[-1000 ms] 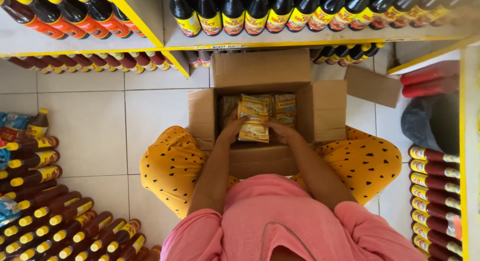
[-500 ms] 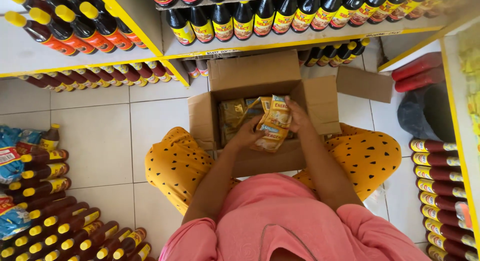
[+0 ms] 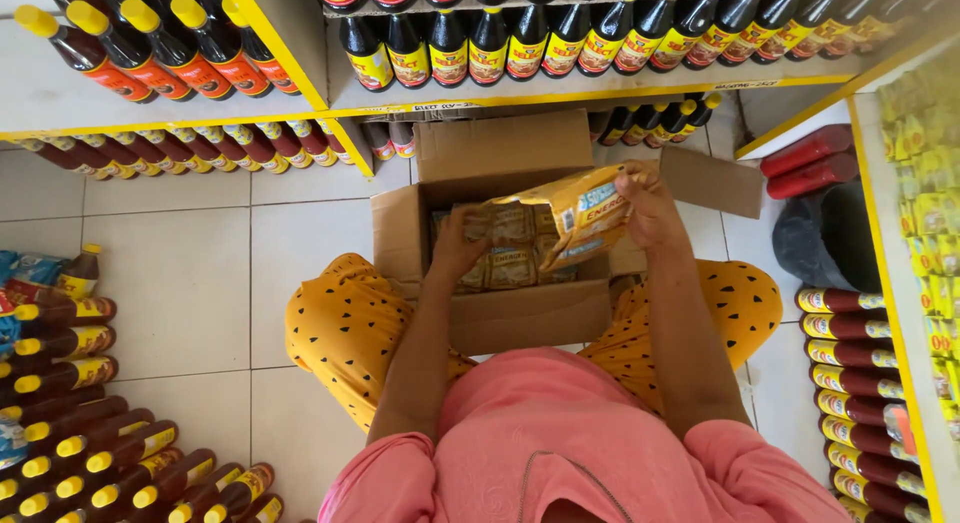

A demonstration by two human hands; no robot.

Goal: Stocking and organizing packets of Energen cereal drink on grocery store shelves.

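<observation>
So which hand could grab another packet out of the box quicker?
Probably the left hand. It is down inside the open cardboard box, resting on the packets packed there. The right hand is raised above the box, its fingers gripping the end of a yellow packet strip.

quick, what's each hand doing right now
Left hand: closed on the yellow sachet strip.
Right hand: closed on the strip's other end.

The open brown cardboard box (image 3: 500,313) is hemmed in by its raised flaps, the yellow-edged shelf of dark sauce bottles (image 3: 560,53) above, and the yellow-patterned knees (image 3: 350,323) on either side. Access is left only from above. The pale tiled floor (image 3: 170,273) to the left is bounded by rows of yellow-capped bottles (image 3: 70,423).
</observation>
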